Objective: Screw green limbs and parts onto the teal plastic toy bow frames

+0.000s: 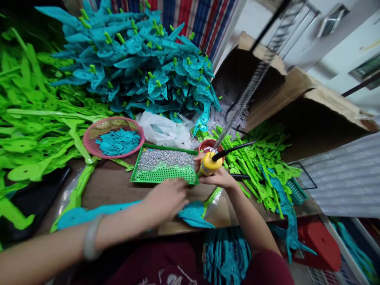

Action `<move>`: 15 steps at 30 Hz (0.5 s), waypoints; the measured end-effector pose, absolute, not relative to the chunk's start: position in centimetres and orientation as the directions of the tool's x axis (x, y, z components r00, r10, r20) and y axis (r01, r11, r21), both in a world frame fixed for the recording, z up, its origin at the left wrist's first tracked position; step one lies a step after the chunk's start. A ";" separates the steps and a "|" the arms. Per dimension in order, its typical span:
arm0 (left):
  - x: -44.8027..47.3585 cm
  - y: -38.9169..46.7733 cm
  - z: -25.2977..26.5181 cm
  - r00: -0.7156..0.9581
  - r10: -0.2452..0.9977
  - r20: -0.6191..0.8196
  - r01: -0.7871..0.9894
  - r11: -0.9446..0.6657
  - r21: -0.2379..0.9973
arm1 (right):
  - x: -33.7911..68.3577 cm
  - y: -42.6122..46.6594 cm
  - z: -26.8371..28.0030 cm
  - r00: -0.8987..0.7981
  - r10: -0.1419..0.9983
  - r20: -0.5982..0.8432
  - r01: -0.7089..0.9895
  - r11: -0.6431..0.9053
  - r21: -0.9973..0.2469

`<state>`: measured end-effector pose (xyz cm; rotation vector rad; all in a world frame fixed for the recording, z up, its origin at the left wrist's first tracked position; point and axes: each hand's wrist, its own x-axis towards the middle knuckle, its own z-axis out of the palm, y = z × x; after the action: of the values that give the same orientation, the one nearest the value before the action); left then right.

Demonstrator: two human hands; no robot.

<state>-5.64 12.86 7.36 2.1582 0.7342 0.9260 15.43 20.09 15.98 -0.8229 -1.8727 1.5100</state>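
The right hand (218, 177) clasps one yellow cylindrical power driver (208, 164) at the right end of one green perforated plastic tray (166, 174) of silvery bits (166, 156), while the blurred left hand (168, 196) lies over flat turquoise plastic (194, 216) at the table's (107, 183) near edge, whether gripping I cannot tell. One round pink basket (89, 141) and one round red basket (202, 145) sit beside the tray, the driver partly blocking the latter; around lie one turquoise heap (139, 67) and two lime-green heaps (32, 134), pieces too many to count

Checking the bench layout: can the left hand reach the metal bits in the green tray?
Probably yes: the left hand is beside the green tray, and nothing covers the metal bits.
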 end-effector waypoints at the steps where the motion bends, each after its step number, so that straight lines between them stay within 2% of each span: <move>1: -5.0 10.2 7.3 0.548 0.707 0.447 0.249 -0.648 0.720 | 14.9 20.2 15.3 -0.597 0.794 0.114 0.065 0.190 -0.980; 2: -4.2 7.8 7.0 0.550 0.668 0.501 0.263 -0.708 0.656 | 14.3 20.4 14.5 -0.540 0.825 0.166 0.032 0.217 -0.976; 4: -2.4 4.5 6.4 0.622 0.579 0.528 0.372 -0.811 0.451 | 12.7 20.9 12.6 -0.401 0.881 0.251 -0.008 0.271 -0.963; 7: -0.3 3.4 5.1 0.621 0.534 0.574 0.519 -0.829 0.209 | 10.6 21.4 10.0 -0.223 0.913 0.341 -0.039 0.341 -0.939; 10: 0.6 4.1 4.2 0.580 0.534 0.615 0.583 -0.799 0.144 | 9.8 21.7 8.4 -0.122 0.918 0.378 -0.048 0.375 -0.926; 15: 0.9 4.2 3.9 0.535 0.504 0.678 0.606 -0.788 0.108 | 9.4 22.3 7.6 -0.053 0.922 0.384 -0.035 0.383 -0.923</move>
<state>0.91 4.18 3.90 2.8729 1.0460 1.1929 9.44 22.26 7.65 -0.8686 -1.3950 0.9654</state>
